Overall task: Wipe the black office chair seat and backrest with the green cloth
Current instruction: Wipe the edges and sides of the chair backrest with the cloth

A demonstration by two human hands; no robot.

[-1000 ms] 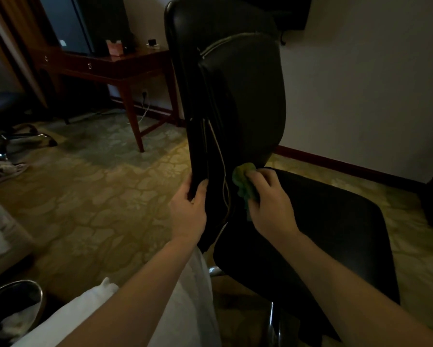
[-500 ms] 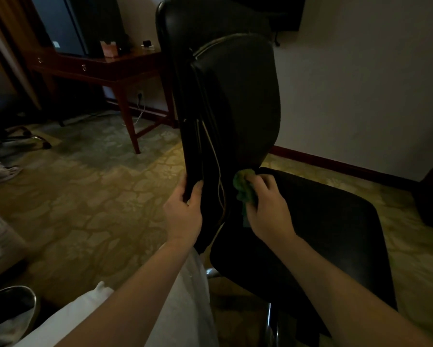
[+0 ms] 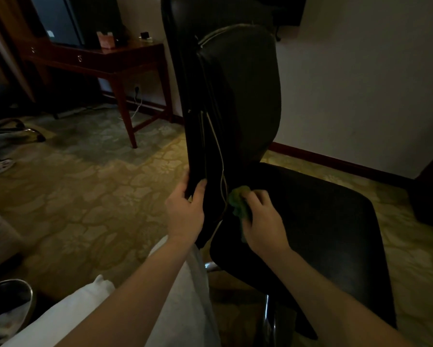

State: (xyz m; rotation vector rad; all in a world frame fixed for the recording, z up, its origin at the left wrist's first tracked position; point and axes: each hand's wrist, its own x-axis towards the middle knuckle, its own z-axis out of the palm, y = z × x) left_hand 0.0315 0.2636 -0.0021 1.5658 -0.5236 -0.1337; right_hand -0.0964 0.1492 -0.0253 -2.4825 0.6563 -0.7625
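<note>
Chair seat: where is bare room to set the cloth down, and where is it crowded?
The seat is bare from the right hand out to its far and right edges. The carpet between wooden desk and left hand is open too. Crowded: the base of the backrest, where the right hand grips the green cloth and the left hand holds its edge.

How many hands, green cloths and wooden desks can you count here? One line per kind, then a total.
Hands: 2, left hand and right hand
Green cloths: 1, the green cloth
Wooden desks: 1, the wooden desk
Total: 4
</note>
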